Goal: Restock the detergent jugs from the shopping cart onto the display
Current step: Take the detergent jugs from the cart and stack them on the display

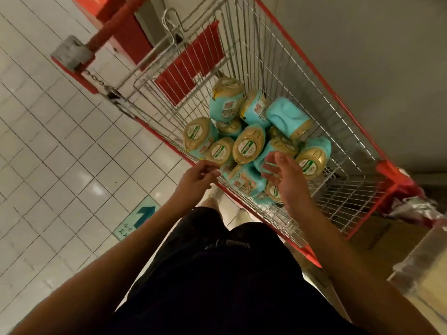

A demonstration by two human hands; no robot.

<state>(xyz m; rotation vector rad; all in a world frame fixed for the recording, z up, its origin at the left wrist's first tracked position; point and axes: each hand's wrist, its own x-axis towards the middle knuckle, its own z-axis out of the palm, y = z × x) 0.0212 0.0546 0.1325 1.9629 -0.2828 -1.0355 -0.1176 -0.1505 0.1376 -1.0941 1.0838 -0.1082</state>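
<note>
Several turquoise detergent jugs (248,143) with gold tops lie piled in the wire shopping cart (290,76), which has a red frame. My left hand (197,178) hovers at the cart's near rim with loosely curled fingers and holds nothing. Over the jugs at the cart's near side, my right hand (281,174) reaches with relaxed, spread fingers, just above a jug lying on its side (244,178). Neither hand grips a jug. No display shows in this view.
White tiled floor (60,141) spreads to the left, with a teal arrow sticker (139,218) by my feet. The cart's red handle (113,27) and coin lock (71,53) point away at the upper left. A grey wall (375,56) runs along the right, crumpled plastic (416,209) beside it.
</note>
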